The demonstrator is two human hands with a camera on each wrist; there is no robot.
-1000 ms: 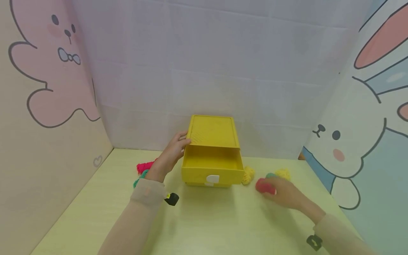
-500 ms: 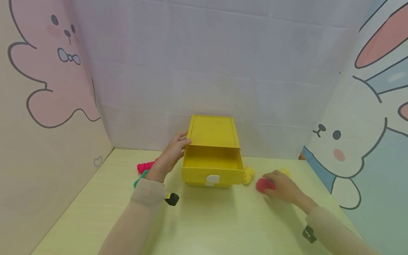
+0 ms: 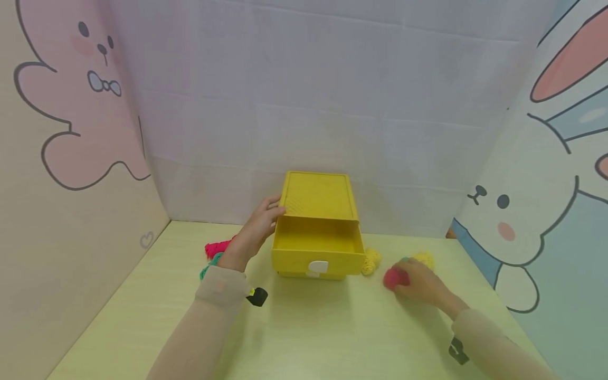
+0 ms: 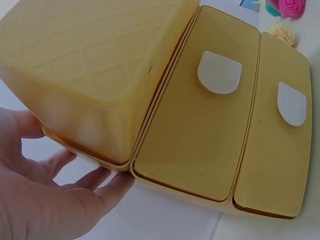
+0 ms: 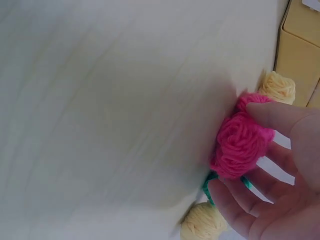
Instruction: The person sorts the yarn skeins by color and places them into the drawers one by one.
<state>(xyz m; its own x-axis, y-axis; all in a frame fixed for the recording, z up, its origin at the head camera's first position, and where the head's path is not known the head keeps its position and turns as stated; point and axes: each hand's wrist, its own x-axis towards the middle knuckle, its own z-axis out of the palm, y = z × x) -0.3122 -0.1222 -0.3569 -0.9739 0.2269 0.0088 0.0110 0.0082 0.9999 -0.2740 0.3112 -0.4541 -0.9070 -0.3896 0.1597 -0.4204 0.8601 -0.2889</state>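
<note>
A small yellow drawer cabinet (image 3: 319, 195) stands mid-table with its top drawer (image 3: 290, 261) pulled out. My left hand (image 3: 254, 232) rests against the cabinet's left side, its thumb at the top edge. In the left wrist view its fingertips (image 4: 117, 187) touch the side near the pulled-out drawer, and the two lower drawers are closed. On the right, my right hand (image 3: 425, 285) holds a pink yarn ball (image 5: 237, 145) low over the table, thumb on one side and fingers on the other. A bit of green yarn (image 5: 209, 187) shows behind the fingers.
A yellow yarn ball (image 3: 370, 261) lies beside the cabinet's right side, and another yellow yarn ball (image 3: 424, 259) behind my right hand. Pink-red yarn (image 3: 217, 249) and green yarn (image 3: 210, 265) lie left, partly behind my left forearm. Cloth walls enclose the table.
My right hand has shifted slightly left and closer around the pink yarn ball, which has hardly moved. The left hand and the cabinet have stayed in place.
</note>
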